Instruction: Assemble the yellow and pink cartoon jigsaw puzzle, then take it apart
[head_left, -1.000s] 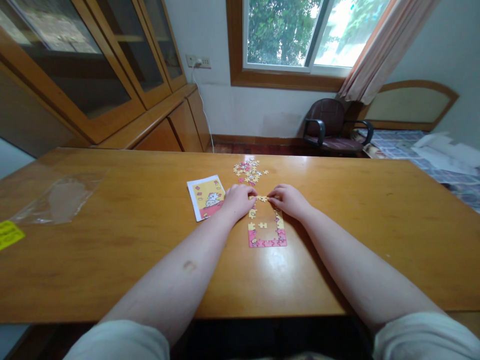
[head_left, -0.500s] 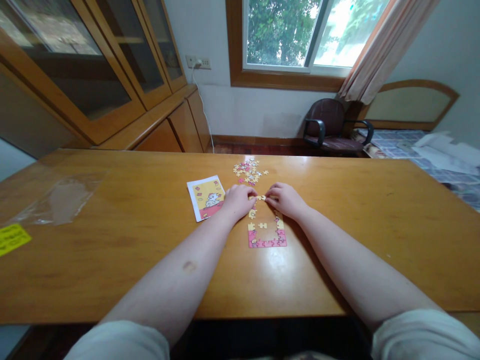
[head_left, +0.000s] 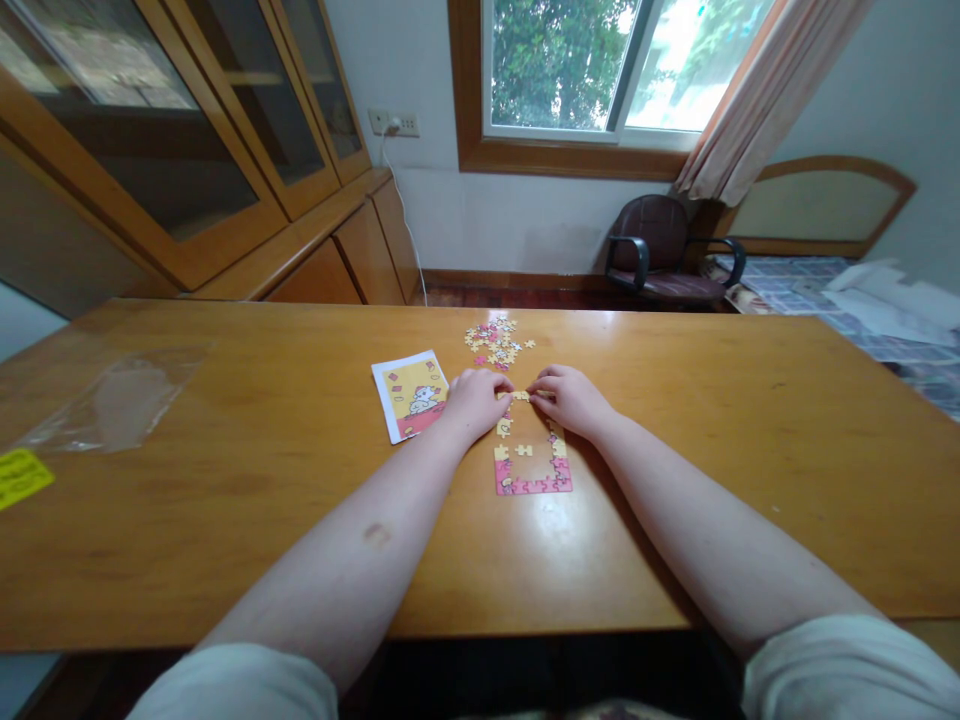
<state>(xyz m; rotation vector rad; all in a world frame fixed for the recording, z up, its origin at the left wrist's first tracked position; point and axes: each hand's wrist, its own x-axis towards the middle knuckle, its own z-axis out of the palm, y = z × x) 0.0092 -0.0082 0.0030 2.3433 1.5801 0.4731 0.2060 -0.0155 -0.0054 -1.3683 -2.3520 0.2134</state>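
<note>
A partly assembled jigsaw puzzle border (head_left: 534, 487) lies flat on the table, pink along the near edge and yellow farther up, with a gap in its left side. My left hand (head_left: 476, 405) has its fingertips closed on the yellow jigsaw pieces (head_left: 519, 396) of the far edge, at their left end. From the other side, my right hand (head_left: 571, 400) pinches at their right end, covering the far right corner. Inside the border sits one loose yellow piece (head_left: 524, 451). Beyond both hands is a pile of loose jigsaw pieces (head_left: 496, 340), yellow, pink and white.
A picture sheet (head_left: 398, 400) with a white cartoon animal lies left of the puzzle, partly under my left wrist. Farther left on the wooden table (head_left: 300, 540) are a clear plastic bag (head_left: 124, 400) and a yellow label (head_left: 22, 477). An office chair (head_left: 656, 245) stands beyond the table.
The yellow pieces between my fingertips now lie more in line along the far edge. My right fingertips have shifted slightly left; my left hand stays almost still.
</note>
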